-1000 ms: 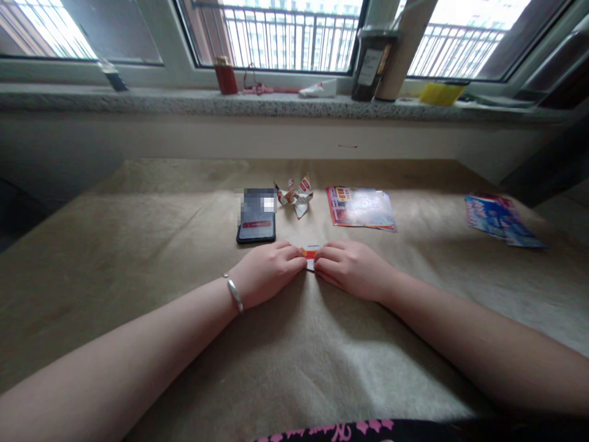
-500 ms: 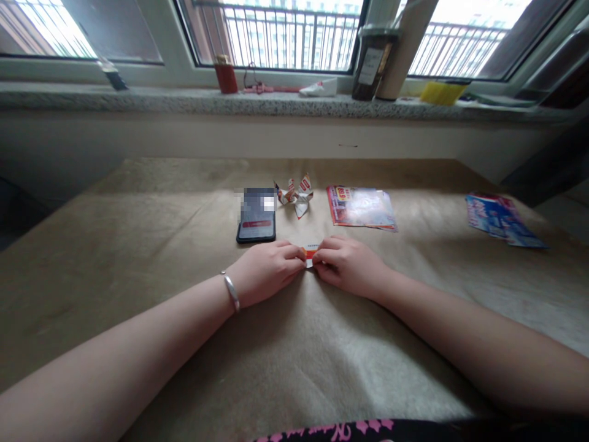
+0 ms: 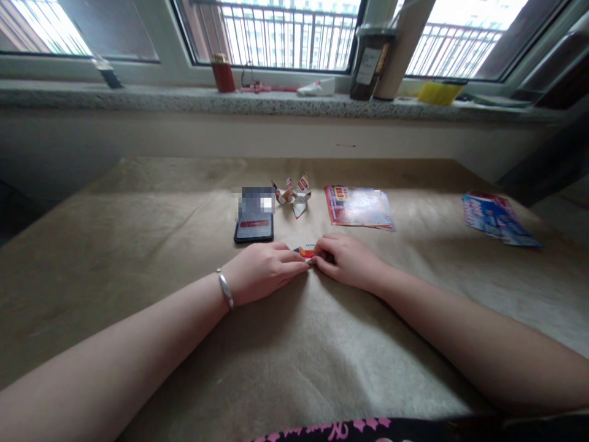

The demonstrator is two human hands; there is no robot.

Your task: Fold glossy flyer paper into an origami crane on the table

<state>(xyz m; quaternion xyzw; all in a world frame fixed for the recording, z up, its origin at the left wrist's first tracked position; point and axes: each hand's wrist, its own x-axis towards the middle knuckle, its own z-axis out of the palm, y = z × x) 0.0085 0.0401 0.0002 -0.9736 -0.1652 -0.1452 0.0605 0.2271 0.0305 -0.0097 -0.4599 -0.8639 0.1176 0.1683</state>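
Note:
Between my hands, a small folded piece of paper (image 3: 307,252) with orange, blue and white print lies on the table. My left hand (image 3: 267,270), a silver bangle at its wrist, presses its front edge with fingers held together. My right hand (image 3: 344,261) pinches the right end of that paper between thumb and curled fingers. Both hands cover much of the paper, so its full shape is hidden. Just beyond my left hand lies a phone (image 3: 254,230), screen up. Folded paper figures (image 3: 299,199) with pointed tips stand beside the phone.
A stack of printed leaflets (image 3: 361,209) lies right of the paper figures. More blue leaflets (image 3: 499,218) are fanned at the far right of the table (image 3: 184,344). On the windowsill (image 3: 161,99) stand a red container (image 3: 223,75), a dark lidded jar (image 3: 368,64) and a yellow object (image 3: 439,93).
The fingers of my left hand have slid right and stretched out along the paper's front edge. My right hand's fingers have curled a little more. The view has shifted slightly.

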